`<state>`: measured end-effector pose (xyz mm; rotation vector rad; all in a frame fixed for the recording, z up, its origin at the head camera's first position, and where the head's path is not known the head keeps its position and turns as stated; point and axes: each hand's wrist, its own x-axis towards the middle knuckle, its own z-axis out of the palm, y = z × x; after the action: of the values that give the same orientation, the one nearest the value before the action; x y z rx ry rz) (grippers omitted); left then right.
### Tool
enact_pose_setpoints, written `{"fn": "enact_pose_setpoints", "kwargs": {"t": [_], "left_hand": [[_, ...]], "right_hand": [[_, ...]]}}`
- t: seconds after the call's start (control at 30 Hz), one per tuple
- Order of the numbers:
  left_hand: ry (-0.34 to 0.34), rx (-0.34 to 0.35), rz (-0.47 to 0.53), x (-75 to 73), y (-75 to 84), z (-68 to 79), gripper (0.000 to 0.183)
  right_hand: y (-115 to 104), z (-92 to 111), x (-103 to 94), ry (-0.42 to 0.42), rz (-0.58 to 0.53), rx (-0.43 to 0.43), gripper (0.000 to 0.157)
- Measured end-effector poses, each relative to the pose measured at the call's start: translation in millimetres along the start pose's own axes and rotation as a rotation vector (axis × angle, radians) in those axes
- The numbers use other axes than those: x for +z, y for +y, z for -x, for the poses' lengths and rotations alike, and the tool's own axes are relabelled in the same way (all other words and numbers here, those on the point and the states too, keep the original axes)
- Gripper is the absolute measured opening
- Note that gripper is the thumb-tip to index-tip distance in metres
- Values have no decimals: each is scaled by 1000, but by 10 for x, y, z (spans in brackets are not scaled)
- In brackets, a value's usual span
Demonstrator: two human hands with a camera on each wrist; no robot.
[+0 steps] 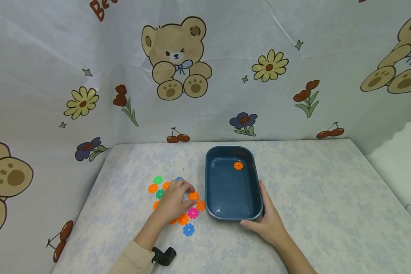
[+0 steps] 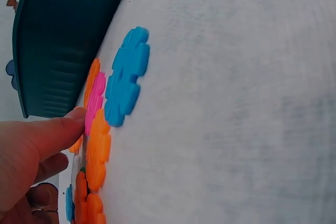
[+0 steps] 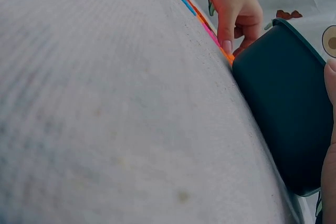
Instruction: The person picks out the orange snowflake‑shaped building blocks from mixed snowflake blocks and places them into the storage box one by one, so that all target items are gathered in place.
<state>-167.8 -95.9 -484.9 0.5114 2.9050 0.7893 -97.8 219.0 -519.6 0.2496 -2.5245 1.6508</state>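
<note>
On the table lies a loose group of flat plastic snowflake discs in orange, pink, green and blue. Over them is my left hand [image 1: 174, 199], its thumb and curled fingers at the edges of an orange snowflake disc [image 1: 193, 196]. Near that thumb lie a pink disc [image 2: 95, 100] and a blue disc [image 2: 127, 77]. My right hand [image 1: 268, 220] grips the near right corner of a dark blue plastic tub [image 1: 209, 182], thumb at the near rim and fingers along the side. Inside the tub is one orange disc [image 1: 238, 165].
A black curved piece [image 1: 164, 256] sits by the left sleeve. Behind the table hangs a white cloth [image 1: 222, 110] printed with bears and flowers. The pale marbled tabletop [image 1: 322, 198] extends to the right of the tub.
</note>
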Motion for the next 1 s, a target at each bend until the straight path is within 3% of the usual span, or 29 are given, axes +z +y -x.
{"fn": "enact_pose_setpoints", "kwargs": {"t": [0.27,0.6,0.87,1.0], "left_hand": [[6,-10,37,25,48,25,24],[-18,36,14,53,3,72,33],[19,0,109,71,-41,66,37],[68,-59,244,19,-21,34,36]], "right_hand": [[8,1,-1,3,-5,-12,132],[6,15,8,10,-3,-10,132],[15,19,1,5,-8,-2,132],[11,15,-4,3,-7,4,132]]}}
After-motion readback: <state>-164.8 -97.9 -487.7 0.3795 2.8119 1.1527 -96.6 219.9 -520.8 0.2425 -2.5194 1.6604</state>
